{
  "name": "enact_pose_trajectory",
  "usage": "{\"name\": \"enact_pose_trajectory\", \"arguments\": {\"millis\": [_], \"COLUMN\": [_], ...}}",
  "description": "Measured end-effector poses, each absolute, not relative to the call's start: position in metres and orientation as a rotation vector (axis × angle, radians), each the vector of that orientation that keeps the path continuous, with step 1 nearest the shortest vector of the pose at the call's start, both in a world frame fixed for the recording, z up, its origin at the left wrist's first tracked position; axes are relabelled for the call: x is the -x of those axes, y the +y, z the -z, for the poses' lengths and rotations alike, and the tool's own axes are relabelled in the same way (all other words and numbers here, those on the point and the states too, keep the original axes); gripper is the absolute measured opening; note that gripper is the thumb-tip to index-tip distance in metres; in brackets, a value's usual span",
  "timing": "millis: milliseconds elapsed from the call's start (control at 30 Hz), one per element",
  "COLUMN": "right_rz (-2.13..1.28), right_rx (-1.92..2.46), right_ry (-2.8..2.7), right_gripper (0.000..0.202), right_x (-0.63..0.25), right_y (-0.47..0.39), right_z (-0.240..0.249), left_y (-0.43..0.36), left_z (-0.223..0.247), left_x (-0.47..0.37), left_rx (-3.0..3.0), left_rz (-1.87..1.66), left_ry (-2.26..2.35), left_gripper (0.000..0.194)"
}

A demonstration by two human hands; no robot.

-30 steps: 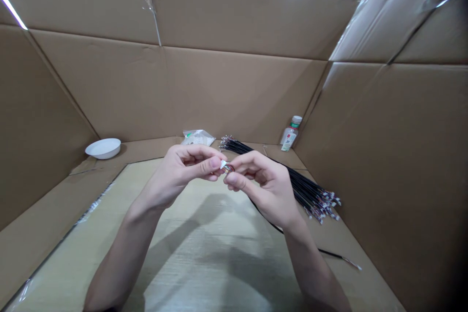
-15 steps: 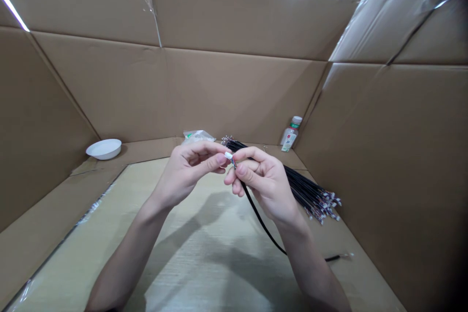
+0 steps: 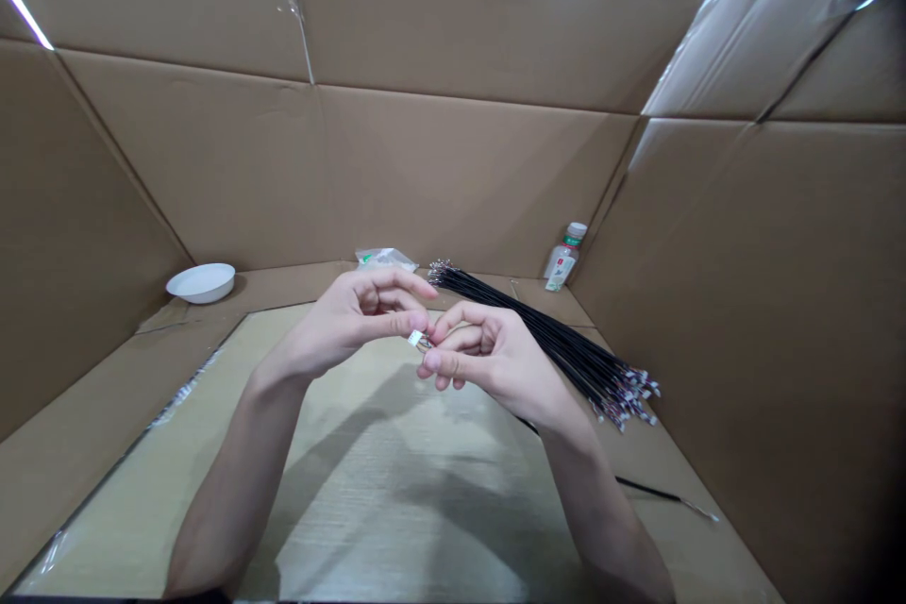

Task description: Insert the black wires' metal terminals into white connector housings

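Between my hands, over the table's middle, is a small white connector (image 3: 416,338) with thin wires. My right hand (image 3: 488,354) pinches the wires just behind it. The thumb of my left hand (image 3: 360,316) touches the connector, its fingers curled and its index finger stretched above. A black cable (image 3: 647,491) passes behind my right hand and forearm, and its far end with thin wires and a small white tip lies at the right. Behind my right hand lies a bundle of black cables (image 3: 559,330) with white connectors at the near end.
A white bowl (image 3: 202,283) stands at the back left. A clear plastic bag (image 3: 386,259) lies at the back, and a bottle (image 3: 564,258) leans in the back right corner. Cardboard walls (image 3: 467,179) surround the pale table surface (image 3: 368,500).
Both hands have shifted a little, my right hand left and down. The connector has moved left and down and turned. The cable's far end has slid right.
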State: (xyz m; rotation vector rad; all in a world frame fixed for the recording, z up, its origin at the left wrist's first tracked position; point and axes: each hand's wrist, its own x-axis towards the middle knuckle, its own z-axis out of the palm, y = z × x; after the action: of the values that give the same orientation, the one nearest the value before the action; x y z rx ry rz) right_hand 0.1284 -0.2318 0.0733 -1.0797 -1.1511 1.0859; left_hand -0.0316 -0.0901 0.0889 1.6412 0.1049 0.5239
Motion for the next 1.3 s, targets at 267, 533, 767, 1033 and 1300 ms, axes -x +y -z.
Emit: {"name": "enact_pose_trajectory", "arguments": {"millis": [267, 533, 767, 1033, 1300], "right_rz": [-0.81, -0.813, -0.835, -0.858, -0.835], "right_rx": [1.22, 1.083, 1.004, 0.917, 0.915], "right_ry": [-1.247, -1.153, -1.124, -1.152, -1.136], "right_gripper": [0.013, 0.019, 0.025, 0.02, 0.019], "right_x": [-0.123, -0.122, -0.122, -0.124, -0.121], "right_y": [-0.228, -0.228, -0.23, -0.23, -0.227], "right_z": [-0.068, -0.075, -0.08, -0.075, -0.068], "left_y": [-0.089, -0.1, -0.108, -0.112, -0.112], "left_z": [-0.089, -0.095, -0.096, -0.096, -0.094], "left_x": [0.04, 0.047, 0.043, 0.042, 0.042], "left_rx": [-1.795, -1.801, -1.743, -1.687, -1.644], "left_rz": [-0.583, -0.679, -0.756, -0.865, -0.891], "left_ry": [0.233, 0.21, 0.235, 0.186, 0.193], "left_gripper": [0.02, 0.02, 0.031, 0.039, 0.041]}}
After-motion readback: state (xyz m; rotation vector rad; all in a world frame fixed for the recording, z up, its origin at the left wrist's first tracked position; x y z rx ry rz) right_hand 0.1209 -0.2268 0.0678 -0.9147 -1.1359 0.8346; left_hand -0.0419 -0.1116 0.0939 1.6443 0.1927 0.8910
